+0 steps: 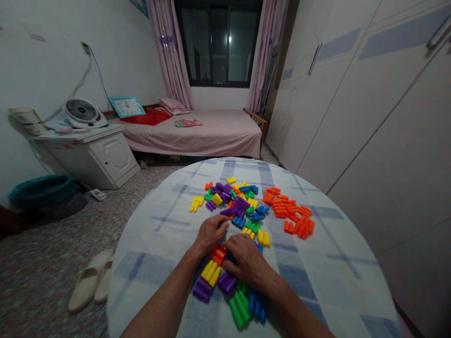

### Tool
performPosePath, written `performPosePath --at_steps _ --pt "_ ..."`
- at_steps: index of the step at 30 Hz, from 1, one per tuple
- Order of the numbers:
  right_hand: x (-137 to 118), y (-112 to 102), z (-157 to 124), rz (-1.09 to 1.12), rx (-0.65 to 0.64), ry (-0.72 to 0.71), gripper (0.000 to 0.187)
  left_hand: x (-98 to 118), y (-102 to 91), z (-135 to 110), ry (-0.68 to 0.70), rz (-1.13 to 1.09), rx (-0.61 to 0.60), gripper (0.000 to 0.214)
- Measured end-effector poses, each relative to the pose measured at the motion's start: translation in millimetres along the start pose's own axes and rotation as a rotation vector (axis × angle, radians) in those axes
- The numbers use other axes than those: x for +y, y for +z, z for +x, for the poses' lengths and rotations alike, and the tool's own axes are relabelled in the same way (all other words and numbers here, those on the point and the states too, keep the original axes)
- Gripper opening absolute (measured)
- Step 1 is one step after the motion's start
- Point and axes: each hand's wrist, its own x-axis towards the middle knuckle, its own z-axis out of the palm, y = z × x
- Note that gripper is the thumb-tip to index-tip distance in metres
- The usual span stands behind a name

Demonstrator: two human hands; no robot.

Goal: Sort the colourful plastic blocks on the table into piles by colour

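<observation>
Near the front of the pile, my left hand (210, 233) has its fingers curled together; whatever they hold is hidden. Just right of it, my right hand (245, 256) bends its thumb and fingers around a dark blue plastic block (230, 257), partly covered. Below the hands lie joined ridged blocks: an orange block (218, 255), a yellow block (211, 272), a purple block (203, 289) and another purple block (228, 282). Under my right wrist are a green block (240, 309) and a blue block (257, 306).
A mixed pile of coloured blocks (239, 199) lies beyond my hands on the round table (155, 263). Several orange blocks (289, 209) form a separate group at the right. A bed (218, 134), a wardrobe (352, 94), a cabinet (112, 157) and slippers (86, 284) surround the table.
</observation>
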Motion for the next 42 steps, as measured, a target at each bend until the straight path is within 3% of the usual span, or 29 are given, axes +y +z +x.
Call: performPosePath --at_steps 8,15,21,25,28,33,39,42 --pt "3 6 2 0.008 0.030 0.016 0.011 -1 1.0 1 0.007 0.012 0.001 0.026" --pt "-8 -10 -1 0.098 -0.053 -0.068 0.040 1 -0.5 0 0.002 0.007 0.005 0.026" --pt "-6 4 1 0.041 -0.019 0.039 0.018 -2 1.3 1 0.013 0.018 0.004 0.026" --pt "-5 5 1 0.058 -0.010 0.036 0.015 -3 2.1 1 0.012 0.017 0.001 0.026" --pt "-7 -2 -2 0.097 -0.030 0.008 0.021 -3 1.7 1 0.010 0.009 0.001 0.026" --pt "-8 -11 -4 0.148 -0.101 -0.023 0.047 -2 1.0 1 0.001 0.012 0.001 0.025" --pt "-12 -3 0 0.128 -0.087 0.026 0.027 -3 2.1 1 0.008 0.030 -0.005 0.026" --pt "-12 -8 -2 0.164 -0.106 0.037 0.029 -3 1.7 1 0.013 0.024 -0.007 0.026"
